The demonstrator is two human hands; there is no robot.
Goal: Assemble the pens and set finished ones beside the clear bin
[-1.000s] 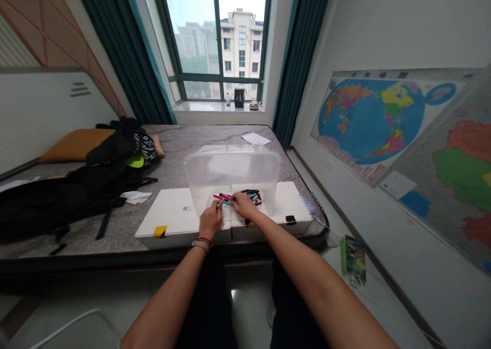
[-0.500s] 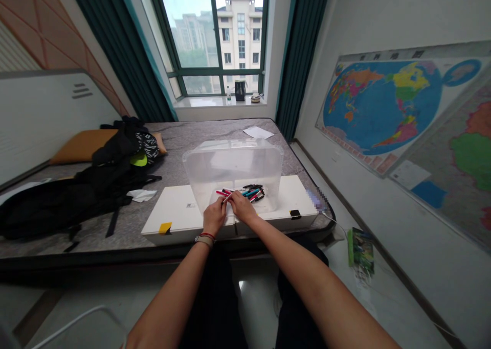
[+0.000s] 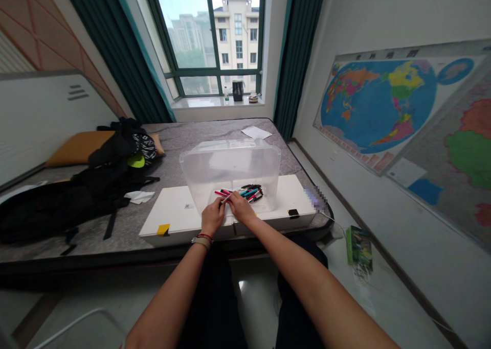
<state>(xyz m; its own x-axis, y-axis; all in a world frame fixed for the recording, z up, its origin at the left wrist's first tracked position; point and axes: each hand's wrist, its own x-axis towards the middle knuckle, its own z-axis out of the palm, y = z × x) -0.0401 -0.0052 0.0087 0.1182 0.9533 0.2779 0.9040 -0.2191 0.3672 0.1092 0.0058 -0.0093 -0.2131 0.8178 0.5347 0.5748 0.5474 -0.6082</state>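
While the left hand (image 3: 213,214) and right hand (image 3: 241,207) both grip a slim pen (image 3: 226,199), red, blue and black pens (image 3: 251,191) lie piled just beyond, at the base of a clear plastic bin (image 3: 230,162); whether they rest inside it cannot be told. Two white boxes (image 3: 169,206) side by side carry the bin along the front edge of the bed (image 3: 172,155), the gripped pen near where their inner edges meet. White paper (image 3: 256,132) lies near the bed's far right corner.
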